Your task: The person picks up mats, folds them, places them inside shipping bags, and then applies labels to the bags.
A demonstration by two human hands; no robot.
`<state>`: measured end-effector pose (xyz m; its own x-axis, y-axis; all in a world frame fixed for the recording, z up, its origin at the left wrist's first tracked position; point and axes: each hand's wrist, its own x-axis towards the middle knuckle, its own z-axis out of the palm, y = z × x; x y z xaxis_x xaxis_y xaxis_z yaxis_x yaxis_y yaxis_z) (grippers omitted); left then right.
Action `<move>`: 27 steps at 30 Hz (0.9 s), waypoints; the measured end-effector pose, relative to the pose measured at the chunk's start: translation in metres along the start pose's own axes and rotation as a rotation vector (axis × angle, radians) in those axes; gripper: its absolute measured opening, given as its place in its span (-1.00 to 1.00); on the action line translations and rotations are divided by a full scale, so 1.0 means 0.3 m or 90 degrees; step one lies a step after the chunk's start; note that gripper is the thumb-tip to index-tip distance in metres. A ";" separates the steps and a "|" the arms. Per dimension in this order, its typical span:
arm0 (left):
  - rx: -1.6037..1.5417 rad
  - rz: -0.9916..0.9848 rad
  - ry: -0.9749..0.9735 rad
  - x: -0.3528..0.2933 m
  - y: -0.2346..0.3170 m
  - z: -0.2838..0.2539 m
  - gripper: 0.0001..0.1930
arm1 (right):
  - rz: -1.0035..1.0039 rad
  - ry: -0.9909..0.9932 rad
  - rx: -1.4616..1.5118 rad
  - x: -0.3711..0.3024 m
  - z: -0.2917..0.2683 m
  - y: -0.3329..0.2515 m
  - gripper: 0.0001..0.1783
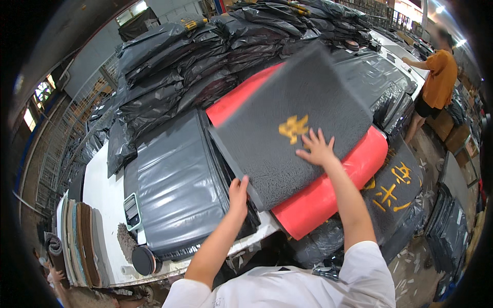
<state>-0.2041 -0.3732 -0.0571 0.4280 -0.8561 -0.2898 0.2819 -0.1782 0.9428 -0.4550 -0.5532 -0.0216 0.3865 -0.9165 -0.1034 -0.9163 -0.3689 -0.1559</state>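
Note:
A dark grey floor mat (pixel 287 174) with a yellow character near its middle lies tilted over a red sheet (pixel 328 192), whose ends stick out on both sides. My left hand (pixel 238 196) grips the mat's near left edge, the thumb showing and the other fingers partly hidden. Spread flat on the mat's surface, my right hand (pixel 318 150) rests just right of the yellow character, holding nothing. Close by on the left is a stack of grey plastic bags (pixel 174 179).
Bulging black bags (pixel 205 66) are piled at the back. On the white table (pixel 100 174) are a tape roll (pixel 145 261), a brush (pixel 126 241) and upright carpet pieces (pixel 82 241). Lettered mats (pixel 395 174) lie at right. A person in orange (pixel 440 77) stands far right.

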 end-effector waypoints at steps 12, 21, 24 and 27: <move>-0.270 -0.151 0.014 -0.254 -0.083 0.140 -0.47 | 0.004 0.153 0.125 -0.076 0.183 0.040 -0.13; 0.516 0.583 -0.223 -0.255 0.518 0.383 -0.74 | -0.275 0.170 0.454 -0.648 0.194 -0.593 0.02; 0.693 0.760 -0.418 -0.286 0.276 0.527 -0.74 | -0.270 0.088 0.510 -0.716 0.197 -0.571 -0.38; 0.934 0.821 -0.557 -0.309 -0.057 0.492 -0.68 | -0.108 0.025 0.570 -0.830 0.316 -0.404 -0.65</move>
<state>-0.3754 -0.3625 -0.0220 -0.7413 -0.6466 0.1800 -0.6514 0.7577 0.0392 -0.4302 -0.2657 -0.0702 0.4902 -0.8714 0.0214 -0.4167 -0.2558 -0.8723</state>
